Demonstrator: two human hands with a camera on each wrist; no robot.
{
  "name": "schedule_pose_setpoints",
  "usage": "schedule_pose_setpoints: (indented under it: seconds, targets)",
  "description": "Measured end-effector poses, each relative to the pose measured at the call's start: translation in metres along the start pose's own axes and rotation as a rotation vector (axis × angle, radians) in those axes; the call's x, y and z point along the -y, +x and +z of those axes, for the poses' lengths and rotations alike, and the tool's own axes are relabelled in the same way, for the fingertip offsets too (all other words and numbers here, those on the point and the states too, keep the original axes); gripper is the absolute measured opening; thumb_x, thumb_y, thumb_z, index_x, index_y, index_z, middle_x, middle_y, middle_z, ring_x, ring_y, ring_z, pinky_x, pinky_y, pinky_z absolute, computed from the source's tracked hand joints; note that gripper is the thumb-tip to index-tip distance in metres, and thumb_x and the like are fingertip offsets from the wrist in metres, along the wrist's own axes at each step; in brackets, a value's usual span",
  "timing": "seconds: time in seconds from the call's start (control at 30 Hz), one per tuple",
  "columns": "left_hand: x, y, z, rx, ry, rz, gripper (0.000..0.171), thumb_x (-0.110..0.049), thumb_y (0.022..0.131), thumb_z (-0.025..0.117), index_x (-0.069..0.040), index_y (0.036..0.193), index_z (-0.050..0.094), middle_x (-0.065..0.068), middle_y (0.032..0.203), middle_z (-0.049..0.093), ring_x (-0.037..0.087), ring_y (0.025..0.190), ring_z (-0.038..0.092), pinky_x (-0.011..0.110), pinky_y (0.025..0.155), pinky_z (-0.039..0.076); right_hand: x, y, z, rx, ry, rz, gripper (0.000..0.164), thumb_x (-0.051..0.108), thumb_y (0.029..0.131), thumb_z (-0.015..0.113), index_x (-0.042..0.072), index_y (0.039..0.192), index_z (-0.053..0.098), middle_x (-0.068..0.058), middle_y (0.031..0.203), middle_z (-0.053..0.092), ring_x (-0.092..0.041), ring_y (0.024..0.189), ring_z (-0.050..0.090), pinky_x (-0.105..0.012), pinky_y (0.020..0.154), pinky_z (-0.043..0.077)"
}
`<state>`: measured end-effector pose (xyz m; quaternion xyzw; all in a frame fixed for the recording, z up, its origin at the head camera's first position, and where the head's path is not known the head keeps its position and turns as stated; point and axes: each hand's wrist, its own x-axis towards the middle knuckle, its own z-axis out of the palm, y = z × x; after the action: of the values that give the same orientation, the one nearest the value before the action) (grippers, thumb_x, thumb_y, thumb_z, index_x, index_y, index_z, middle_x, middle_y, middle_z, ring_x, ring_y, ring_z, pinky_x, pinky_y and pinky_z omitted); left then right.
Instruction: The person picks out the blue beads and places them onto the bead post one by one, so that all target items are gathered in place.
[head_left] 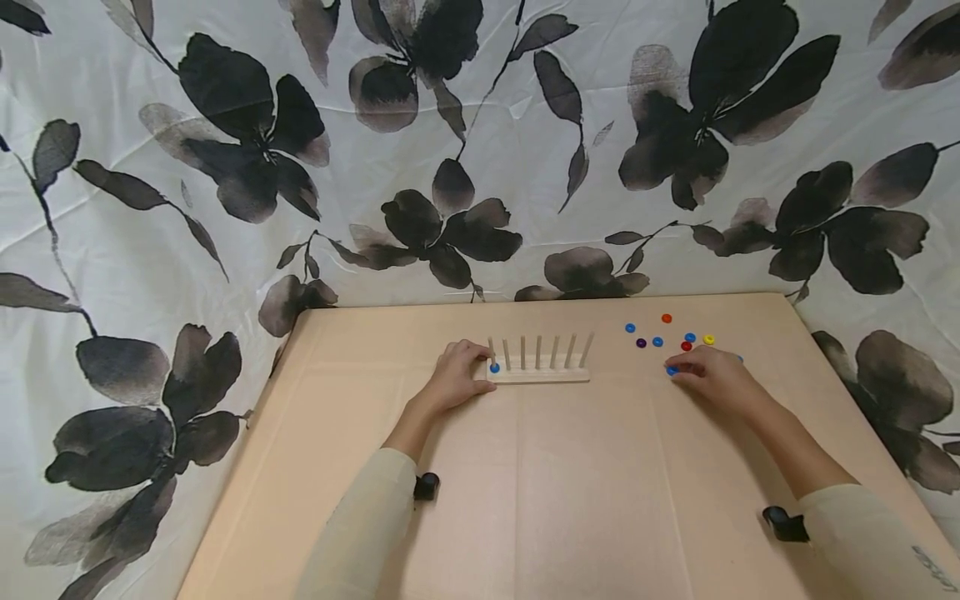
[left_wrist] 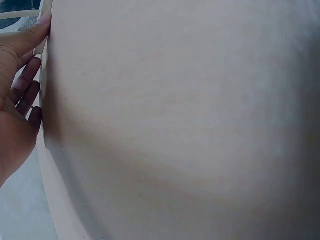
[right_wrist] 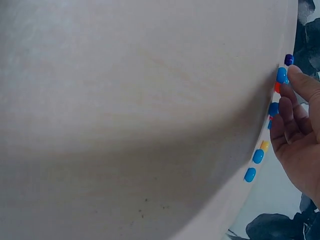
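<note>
A wooden peg rack (head_left: 540, 377) with a row of upright pegs stands toward the back of the table. One blue bead (head_left: 495, 368) sits low on its leftmost peg. My left hand (head_left: 459, 371) grips the rack's left end, thumb in front and fingers behind; the left wrist view shows the thumb (left_wrist: 37, 31) against the rack's edge. Over on the right, my right hand (head_left: 712, 375) pinches another blue bead (head_left: 672, 371) between thumb and fingertips, close over the table. In the right wrist view this bead (right_wrist: 282, 75) shows right at the thumb tip.
Loose beads lie around the right hand: a purple bead (head_left: 641, 342), an orange-red bead (head_left: 667, 318), a red bead (head_left: 686, 346), a yellow bead (head_left: 708, 340) and several blue ones. A floral cloth (head_left: 525, 167) hangs behind the wooden table (head_left: 585, 500).
</note>
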<state>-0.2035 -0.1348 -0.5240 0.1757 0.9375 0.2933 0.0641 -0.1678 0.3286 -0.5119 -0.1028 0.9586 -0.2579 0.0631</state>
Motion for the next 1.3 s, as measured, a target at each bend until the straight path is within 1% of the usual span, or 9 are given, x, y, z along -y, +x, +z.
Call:
schedule_pose_setpoints:
  seconds: [0.07,0.17,0.23,0.3,0.43,0.57,0.77,1.03,1.3]
  targets:
    - [0.000,0.001,0.000,-0.003,0.004,0.000,0.056,-0.028,0.083,0.088,-0.011,0.131,0.066,0.008,0.129,0.061,0.030,0.130,0.048,0.050,0.111,0.036,-0.002,0.002,0.001,0.006,-0.004,0.004,0.034,0.016,0.095,0.075,0.000,0.125,0.071,-0.014,0.104,0.070,-0.029,0.094,0.060,-0.045,0.085,0.057]
    - [0.000,0.002,0.001,-0.007,0.010,0.001,0.056,-0.028,0.082,0.089,-0.011,0.131,0.067,0.008,0.129,0.061,0.030,0.129,0.048,0.050,0.111,0.036,-0.003,0.005,0.003,0.008,-0.013,0.005,0.034,0.015,0.094,0.076,0.001,0.124,0.072,-0.011,0.100,0.069,-0.025,0.091,0.057,-0.034,0.078,0.054]
    - [0.000,0.003,0.001,-0.009,0.012,0.002,0.056,-0.029,0.082,0.089,-0.012,0.131,0.067,0.008,0.129,0.061,0.030,0.129,0.048,0.050,0.111,0.036,-0.005,0.007,0.003,0.012,-0.016,0.003,0.033,0.015,0.094,0.076,0.002,0.124,0.072,-0.009,0.098,0.068,-0.024,0.089,0.056,-0.031,0.075,0.052]
    - [0.000,0.004,0.002,-0.012,0.010,0.003,0.056,-0.029,0.082,0.089,-0.012,0.131,0.067,0.008,0.129,0.061,0.030,0.129,0.048,0.050,0.111,0.036,-0.007,0.008,0.004,0.015,-0.016,0.001,0.034,0.014,0.094,0.076,0.002,0.125,0.071,-0.009,0.098,0.068,-0.024,0.089,0.056,-0.031,0.076,0.052]
    - [0.000,0.005,0.003,-0.008,0.002,-0.005,0.056,-0.029,0.083,0.088,-0.012,0.131,0.066,0.008,0.130,0.060,0.030,0.130,0.047,0.051,0.111,0.036,-0.012,0.011,0.006,0.020,-0.015,-0.011,0.033,0.013,0.095,0.074,0.001,0.126,0.070,-0.011,0.101,0.069,-0.024,0.090,0.057,-0.040,0.081,0.055]
    - [0.000,0.007,0.005,-0.009,-0.001,-0.009,0.056,-0.029,0.083,0.088,-0.012,0.131,0.066,0.007,0.130,0.060,0.030,0.129,0.047,0.051,0.111,0.036,-0.016,0.013,0.007,0.018,-0.014,-0.016,0.032,0.013,0.096,0.073,0.002,0.126,0.071,-0.013,0.107,0.071,-0.026,0.093,0.060,-0.045,0.086,0.056]
    - [-0.001,0.009,0.005,-0.020,-0.001,-0.005,0.055,-0.028,0.083,0.088,-0.011,0.131,0.067,0.008,0.129,0.060,0.030,0.128,0.048,0.051,0.110,0.037,-0.019,0.018,0.007,0.010,-0.001,-0.031,0.028,0.011,0.095,0.073,0.001,0.122,0.072,-0.016,0.111,0.071,-0.028,0.096,0.062,-0.050,0.089,0.056]
    - [-0.001,0.011,0.005,-0.018,-0.004,-0.024,0.056,-0.030,0.083,0.088,-0.013,0.132,0.066,0.007,0.130,0.060,0.030,0.129,0.047,0.051,0.111,0.035,-0.019,0.025,0.005,0.011,0.010,-0.036,0.025,0.010,0.095,0.074,0.001,0.118,0.072,-0.017,0.111,0.070,-0.027,0.095,0.061,-0.045,0.087,0.056]
    - [0.000,0.016,0.005,-0.024,0.012,-0.023,0.055,-0.030,0.084,0.088,-0.013,0.132,0.066,0.007,0.130,0.060,0.029,0.129,0.047,0.050,0.110,0.036,-0.023,0.029,0.003,0.001,0.015,-0.049,0.023,0.013,0.093,0.076,0.002,0.114,0.072,-0.013,0.106,0.068,-0.024,0.093,0.059,-0.025,0.078,0.051]
